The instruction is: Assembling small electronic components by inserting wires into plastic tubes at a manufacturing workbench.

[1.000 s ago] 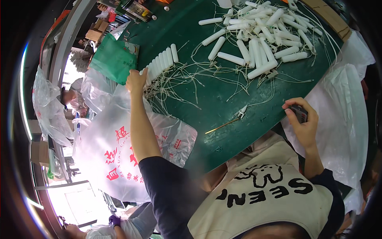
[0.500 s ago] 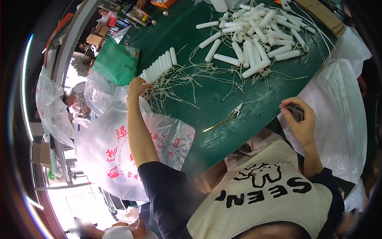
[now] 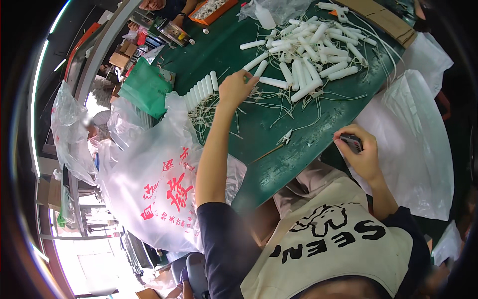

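Note:
My left hand [image 3: 236, 88] is over the table with thumb and forefinger slightly apart. Its fingertips are at the lower end of a white tube [image 3: 261, 68] on the left edge of a heap of white tubes [image 3: 309, 50] with thin pale cords. Whether they touch that tube I cannot tell. Left of this hand, several similar tubes [image 3: 202, 88] lie side by side in a row, their cords [image 3: 204, 115] tangled below. My right hand [image 3: 362, 152] is closed around a small dark grey tool [image 3: 351, 143] past the table's near edge; the palm hides part of it.
A thin brown rod with a white pointed piece [image 3: 286, 137] lies on the green table [image 3: 271, 174]. Large plastic bags hang left [image 3: 149, 184] and right [image 3: 413, 149]. A white bottle [image 3: 264, 17], a glue gun [image 3: 341, 14] and an orange tray [image 3: 213, 12] are farther back, near another person.
My left hand has left the row of tubes and moved right to the heap's edge. The right hand still holds the dark tool. The view has shifted slightly.

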### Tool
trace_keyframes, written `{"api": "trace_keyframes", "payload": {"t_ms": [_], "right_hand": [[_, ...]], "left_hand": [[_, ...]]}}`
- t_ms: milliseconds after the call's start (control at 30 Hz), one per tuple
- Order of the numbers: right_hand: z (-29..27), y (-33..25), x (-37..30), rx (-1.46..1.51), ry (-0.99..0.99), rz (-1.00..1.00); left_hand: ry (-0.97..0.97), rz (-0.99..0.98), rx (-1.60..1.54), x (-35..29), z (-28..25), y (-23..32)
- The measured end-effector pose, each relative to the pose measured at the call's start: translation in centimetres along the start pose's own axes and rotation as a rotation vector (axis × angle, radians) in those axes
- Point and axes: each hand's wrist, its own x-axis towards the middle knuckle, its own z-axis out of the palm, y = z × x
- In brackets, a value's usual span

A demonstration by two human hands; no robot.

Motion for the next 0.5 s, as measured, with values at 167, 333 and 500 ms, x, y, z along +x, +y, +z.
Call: {"api": "trace_keyframes", "payload": {"t_ms": [167, 333, 500], "right_hand": [[-0.6, 0.3, -0.8, 0.022, 0.04, 0.103], [-0.8, 0.5, -1.0, -0.004, 0.027, 0.052], [-0.5, 0.0, -1.0, 0.048, 0.023, 0.109]], "left_hand": [[-0.084, -0.178, 0.132, 1.3, 1.2, 1.2], [-0.133, -0.144, 0.111, 0.7, 1.3, -0.6], [-0.172, -0.244, -0.215, -0.8, -0.5, -0.6]]}}
